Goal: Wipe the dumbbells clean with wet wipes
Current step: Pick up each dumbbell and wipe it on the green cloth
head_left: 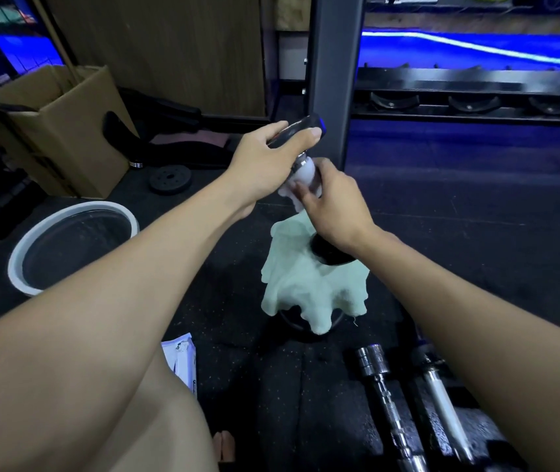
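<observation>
At the frame's centre I saw the left hand (271, 155) curled over the upper black rubbery end of a tilted dumbbell (300, 129), thumb and fingers gripping its rounded head. Just toward five o'clock, the right hand (334, 202) pinched a white wet wipe (302, 178) wrapped round the dumbbell's handle, its fingers closed over the damp, crumpled sheet. The lower black head sat against a pale green, nubby towel (309, 284) draped in soft folds over something dark I could not make out, on the speckled black rubber floor (459, 233). At five o'clock lay two chrome bars (391, 403) with knurled grips. At nine o'clock stood a round white-rimmed basin (67, 247); at ten o'clock, an open brown cardboard box (63, 131). A white wipe packet (181, 359) lay at seven o'clock.
</observation>
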